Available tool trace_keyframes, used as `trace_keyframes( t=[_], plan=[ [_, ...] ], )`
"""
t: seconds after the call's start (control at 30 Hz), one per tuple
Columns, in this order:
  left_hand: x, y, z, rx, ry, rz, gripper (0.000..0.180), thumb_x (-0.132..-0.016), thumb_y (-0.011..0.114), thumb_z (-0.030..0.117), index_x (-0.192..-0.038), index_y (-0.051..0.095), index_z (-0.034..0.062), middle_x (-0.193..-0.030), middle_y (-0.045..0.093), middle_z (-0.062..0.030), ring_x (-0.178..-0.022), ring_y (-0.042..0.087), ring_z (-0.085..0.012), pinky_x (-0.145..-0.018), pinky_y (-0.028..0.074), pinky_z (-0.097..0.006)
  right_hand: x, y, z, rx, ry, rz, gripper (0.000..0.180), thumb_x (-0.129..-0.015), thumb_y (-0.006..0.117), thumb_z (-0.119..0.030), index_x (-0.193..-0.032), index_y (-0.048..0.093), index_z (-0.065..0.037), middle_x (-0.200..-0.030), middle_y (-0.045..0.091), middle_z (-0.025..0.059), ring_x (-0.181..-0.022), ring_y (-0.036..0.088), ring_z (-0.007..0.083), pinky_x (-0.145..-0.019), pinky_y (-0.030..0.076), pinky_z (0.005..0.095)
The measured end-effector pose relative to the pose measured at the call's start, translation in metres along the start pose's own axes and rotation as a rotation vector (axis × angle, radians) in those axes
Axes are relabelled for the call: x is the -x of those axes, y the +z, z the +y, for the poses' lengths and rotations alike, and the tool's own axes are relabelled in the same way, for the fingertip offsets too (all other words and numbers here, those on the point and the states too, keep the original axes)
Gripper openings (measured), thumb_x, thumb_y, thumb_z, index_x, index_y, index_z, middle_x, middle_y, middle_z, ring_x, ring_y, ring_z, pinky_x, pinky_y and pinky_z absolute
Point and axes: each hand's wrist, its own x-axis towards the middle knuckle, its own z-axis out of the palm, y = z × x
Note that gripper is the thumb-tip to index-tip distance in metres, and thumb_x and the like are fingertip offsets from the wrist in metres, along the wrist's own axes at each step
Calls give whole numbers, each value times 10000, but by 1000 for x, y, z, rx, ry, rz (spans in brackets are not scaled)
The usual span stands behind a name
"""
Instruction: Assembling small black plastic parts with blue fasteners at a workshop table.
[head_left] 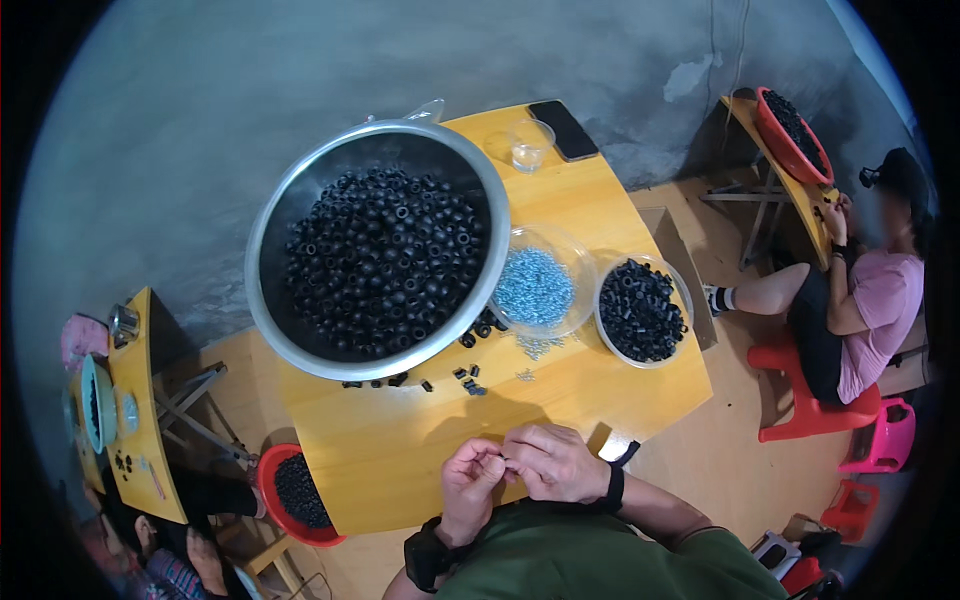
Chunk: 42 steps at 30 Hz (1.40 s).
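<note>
My left hand [471, 488] and my right hand [556, 465] meet over the near edge of the yellow table [400, 470]. Their fingertips pinch together on something too small to make out. Beyond them lie several loose black pieces [470, 383] and a few tiny shiny metal pieces [525, 375]. A large steel bowl [272, 250] holds many round black parts with holes [390, 260]. To its right, a clear round tub [580, 262] contains small bluish metal pieces [535, 287]. Short black cylindrical parts [641, 310] fill another round tub [684, 290] farther right.
A dark phone [563, 130] and a small clear cup [528, 150] rest at the far table edge. A red basin [325, 538] of black parts stands lower left. People sit at other tables on both sides; the right one has a red basin [775, 125].
</note>
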Motion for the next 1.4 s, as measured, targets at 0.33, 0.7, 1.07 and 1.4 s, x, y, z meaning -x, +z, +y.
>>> trace_keyframes(
  t=[0.33, 0.7, 1.07, 1.4],
  plan=[
    [4, -11, 6, -200, -47, 5, 169, -823, 597, 79, -942, 564, -38, -796, 624, -93, -686, 585, -133, -654, 480, -243, -3, 10, -1, -31, 44, 29, 179, -690, 622, 2, -861, 583, -33, -801, 557, 83, -662, 583, 234, -575, 484, 305],
    [7, -13, 6, -96, 23, 57, 309, -820, 595, 77, -1096, 496, -20, -990, 577, -118, -889, 581, -176, -781, 483, -305, -6, 17, 5, -87, 449, 118, 137, -732, 555, 45, -849, 564, -26, -700, 517, 104, -597, 540, 243, -550, 451, 301],
    [9, -21, 13, -57, 165, 119, 407, -857, 548, 160, -1200, 389, 10, -1149, 483, -142, -1048, 514, -237, -887, 432, -349, 6, -1, 12, -1103, 849, 322, 141, -825, 406, -18, -913, 516, -6, -795, 564, 66, -611, 528, 120, -542, 410, 226],
    [-4, -41, 52, -722, 409, 138, 249, -760, 630, 95, -988, 566, 16, -977, 582, -89, -951, 541, -205, -835, 407, -320, 29, 2, 8, -435, 686, -7, 133, -810, 467, -16, -918, 545, -22, -714, 541, 42, -605, 524, 152, -521, 405, 243]
  ],
)
